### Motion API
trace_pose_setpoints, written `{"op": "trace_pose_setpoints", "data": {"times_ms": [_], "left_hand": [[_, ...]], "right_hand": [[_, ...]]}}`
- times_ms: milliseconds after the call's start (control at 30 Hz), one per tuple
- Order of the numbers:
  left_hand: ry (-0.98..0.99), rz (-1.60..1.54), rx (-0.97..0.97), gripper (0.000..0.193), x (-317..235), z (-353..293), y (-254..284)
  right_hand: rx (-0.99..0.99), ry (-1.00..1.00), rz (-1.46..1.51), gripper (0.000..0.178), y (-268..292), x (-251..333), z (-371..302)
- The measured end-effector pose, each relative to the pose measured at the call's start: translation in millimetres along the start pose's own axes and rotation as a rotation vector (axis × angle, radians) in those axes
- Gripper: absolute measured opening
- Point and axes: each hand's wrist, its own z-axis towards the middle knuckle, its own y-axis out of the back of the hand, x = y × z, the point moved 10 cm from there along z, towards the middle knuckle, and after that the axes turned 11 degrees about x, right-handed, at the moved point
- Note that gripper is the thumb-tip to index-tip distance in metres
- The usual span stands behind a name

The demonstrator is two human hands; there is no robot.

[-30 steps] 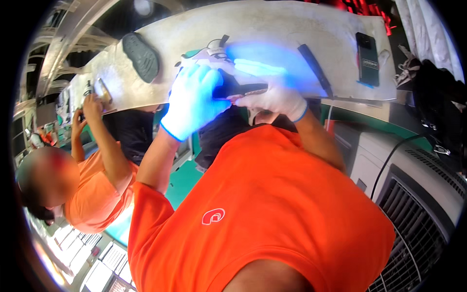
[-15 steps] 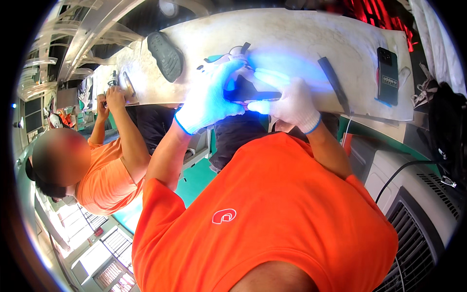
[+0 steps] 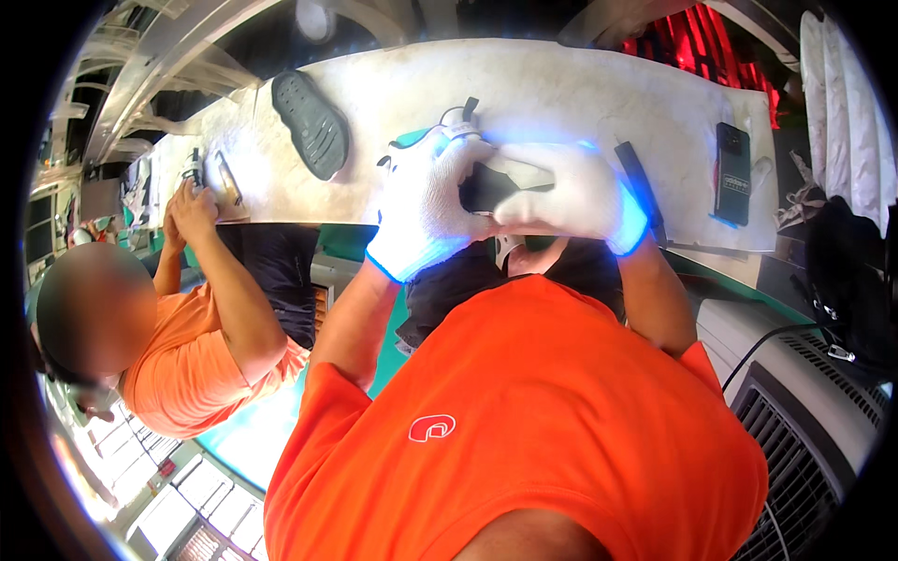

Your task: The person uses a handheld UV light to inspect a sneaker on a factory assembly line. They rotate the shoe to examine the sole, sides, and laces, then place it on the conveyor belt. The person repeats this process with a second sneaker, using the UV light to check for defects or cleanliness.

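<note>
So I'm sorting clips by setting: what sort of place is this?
Probably a shoe workshop or factory line: a long worktable with a dark shoe sole on it, gloved hands working a dark piece, and a co-worker in the same orange shirt alongside.

Lying on the bench (image 3: 561, 84): shoe sole (image 3: 311, 124) far left, gloved hands (image 3: 510, 196) meeting over a small part (image 3: 486, 184) centre, bar tool (image 3: 641, 187) just right, phone (image 3: 732, 173) beyond.
</note>
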Motion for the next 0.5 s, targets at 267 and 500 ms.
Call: {"op": "trace_pose_setpoints", "data": {"times_ms": [267,500], "left_hand": [[-0.077,-0.115,0.05,0.064,2,-1,5],[0.28,-0.65,-0.258,0.06,176,-89,36]], "right_hand": [[-0.069,-0.18,-0.235,0.043,-5,4,32],[-0.766,0.028,-0.303,0.039,-5,9,-39]]}}
